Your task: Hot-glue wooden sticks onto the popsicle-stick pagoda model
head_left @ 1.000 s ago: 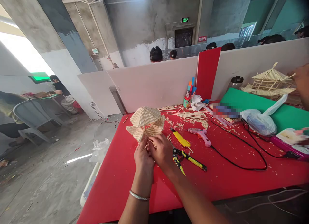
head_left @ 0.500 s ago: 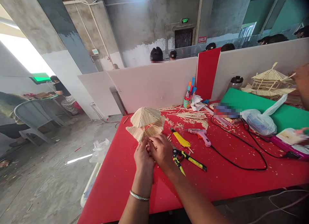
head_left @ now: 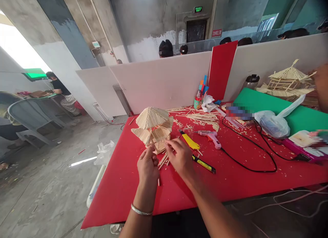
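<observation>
Just in front of a small pavilion model (head_left: 153, 120) of pale wooden sticks, both my hands are raised over the red table. My left hand (head_left: 148, 164) has its fingers closed in a pinch, and what looks like the tip of a thin stick shows above them. Thumb and forefinger of my right hand (head_left: 180, 159) come together beside the model; anything between them is too small to make out. Loose sticks (head_left: 164, 160) lie on the table between my hands. Pliers (head_left: 205, 164) with black and yellow handles are partly hidden behind my right hand.
A yellow utility knife (head_left: 190, 141) and a pink glue gun (head_left: 210, 137) with a black cord lie to the right. Farther back are a pile of sticks (head_left: 202, 117) and a can of tools (head_left: 197, 102). A green board (head_left: 271, 105) leans at right, near another stick model (head_left: 289, 77).
My hands have moved apart from each other, the right one to the right, now covering more of the pliers. More of the model's base and the sticks before it show. The view has shifted slightly.
</observation>
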Demonstrator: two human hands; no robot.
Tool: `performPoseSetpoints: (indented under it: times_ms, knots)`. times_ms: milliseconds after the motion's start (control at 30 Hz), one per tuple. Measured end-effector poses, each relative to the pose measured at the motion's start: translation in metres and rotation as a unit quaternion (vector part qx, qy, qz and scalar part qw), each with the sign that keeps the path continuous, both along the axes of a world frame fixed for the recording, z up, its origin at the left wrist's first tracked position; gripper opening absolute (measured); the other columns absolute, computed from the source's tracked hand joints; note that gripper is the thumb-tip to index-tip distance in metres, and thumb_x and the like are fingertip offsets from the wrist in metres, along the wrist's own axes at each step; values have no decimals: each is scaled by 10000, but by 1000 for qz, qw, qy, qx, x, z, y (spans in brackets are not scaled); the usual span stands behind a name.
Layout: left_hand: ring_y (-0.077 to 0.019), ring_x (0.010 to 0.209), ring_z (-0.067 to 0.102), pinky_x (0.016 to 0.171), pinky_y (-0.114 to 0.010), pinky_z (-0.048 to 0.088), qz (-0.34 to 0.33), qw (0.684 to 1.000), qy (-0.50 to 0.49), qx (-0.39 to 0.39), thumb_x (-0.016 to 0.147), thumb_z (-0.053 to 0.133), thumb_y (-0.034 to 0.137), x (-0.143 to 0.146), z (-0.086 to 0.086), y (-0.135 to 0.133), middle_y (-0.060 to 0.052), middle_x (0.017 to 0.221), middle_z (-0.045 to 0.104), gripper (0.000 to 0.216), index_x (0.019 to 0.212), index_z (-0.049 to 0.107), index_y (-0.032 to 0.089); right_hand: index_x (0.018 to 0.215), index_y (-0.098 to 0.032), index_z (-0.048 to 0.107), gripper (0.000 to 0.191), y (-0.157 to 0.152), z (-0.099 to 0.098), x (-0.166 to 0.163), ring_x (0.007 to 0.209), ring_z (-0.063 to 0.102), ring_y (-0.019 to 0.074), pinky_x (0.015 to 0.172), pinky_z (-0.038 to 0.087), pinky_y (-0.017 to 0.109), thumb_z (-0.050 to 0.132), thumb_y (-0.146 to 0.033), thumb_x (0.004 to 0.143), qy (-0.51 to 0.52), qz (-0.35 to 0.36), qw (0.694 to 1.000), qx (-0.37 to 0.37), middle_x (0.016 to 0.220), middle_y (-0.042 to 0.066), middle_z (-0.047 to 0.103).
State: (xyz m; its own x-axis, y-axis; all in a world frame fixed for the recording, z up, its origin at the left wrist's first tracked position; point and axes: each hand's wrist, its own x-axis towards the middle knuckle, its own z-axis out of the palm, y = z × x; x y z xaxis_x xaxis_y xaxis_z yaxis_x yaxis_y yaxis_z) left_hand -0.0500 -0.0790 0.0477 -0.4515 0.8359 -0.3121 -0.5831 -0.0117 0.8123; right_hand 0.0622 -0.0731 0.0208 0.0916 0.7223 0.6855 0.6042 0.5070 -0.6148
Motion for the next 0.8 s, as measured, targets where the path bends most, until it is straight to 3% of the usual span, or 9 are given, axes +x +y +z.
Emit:
performPoseSetpoints:
  times_ms: [133, 233, 367, 433, 533, 800]
  knots:
    - [-35, 447, 365, 398, -177, 230, -40, 995, 89, -37, 403, 903, 351, -21, -16, -22, 51, 527, 491, 426, 659, 648, 125, 945, -209, 703, 184, -20, -12, 32, 815, 627, 144, 762, 450, 242, 530, -269, 928, -11, -16, 997, -76, 892, 33, 690]
    - [-50, 444, 334, 427, -196, 239, -71, 974, 204, -71, 470, 868, 394, -33, -30, -31, 55, 475, 436, 365, 653, 695, 130, 910, -227, 705, 148, -34, -23, 43, 805, 635, 138, 716, 428, 231, 557, -232, 902, -62, -8, 985, -162, 877, 11, 689]
    - [-97, 496, 416, 489, -225, 302, -98, 885, 448, -80, 605, 763, 323, -41, -42, -32, -3, 541, 541, 155, 573, 719, 178, 871, -249, 707, 129, -45, -32, 39, 796, 640, 128, 658, 388, 235, 584, -208, 877, -141, -25, 966, -216, 868, -9, 692]
    - [-119, 528, 457, 510, -233, 316, -112, 837, 530, -81, 652, 707, 313, -40, -44, -31, -14, 600, 587, 148, 551, 711, 206, 853, -254, 708, 120, -47, -34, 34, 759, 633, 122, 627, 368, 245, 595, -217, 871, -174, -35, 960, -217, 846, -12, 688]
    - [-135, 572, 504, 533, -236, 329, -134, 797, 582, -91, 696, 651, 321, -35, -43, -29, -12, 670, 620, 171, 567, 700, 221, 829, -263, 707, 102, -48, -33, 29, 727, 622, 117, 605, 344, 255, 616, -232, 864, -211, -33, 954, -211, 805, -16, 676]
    - [-159, 713, 579, 550, -245, 310, -190, 731, 639, -144, 752, 590, 302, -17, -40, -33, -6, 787, 657, 166, 644, 700, 240, 789, -258, 693, 119, -41, -27, 22, 724, 620, 124, 595, 332, 260, 609, -239, 871, -247, -38, 942, -224, 794, -8, 671]
